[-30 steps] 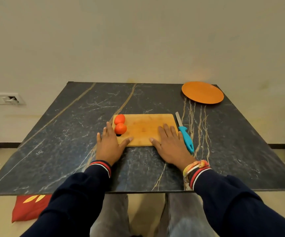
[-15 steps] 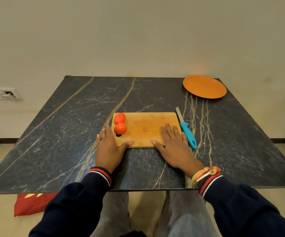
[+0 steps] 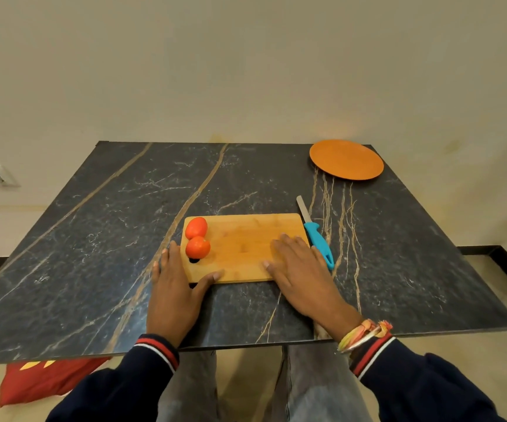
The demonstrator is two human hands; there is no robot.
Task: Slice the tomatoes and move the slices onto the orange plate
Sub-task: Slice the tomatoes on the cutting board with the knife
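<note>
Left grip [image 3: 173, 296] and right grip [image 3: 302, 277] lie flat and released at the cutting board [image 3: 246, 239].
Whole tomatoes [image 3: 197, 247] sit at its 9 o'clock side; the orange plate [image 3: 346, 159] is at 1 o'clock on the bench [image 3: 93, 239].

Head-worn wide view, looking forward and down, close over table [image 3: 93, 254]

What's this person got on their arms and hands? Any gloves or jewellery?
No gloves and no rings visible on the left hand or right hand. The left sleeve and right sleeve are dark navy, each ending in a ribbed cuff striped red and white. The right wrist also carries a thread wristband of yellow, orange and pink strands.
</note>
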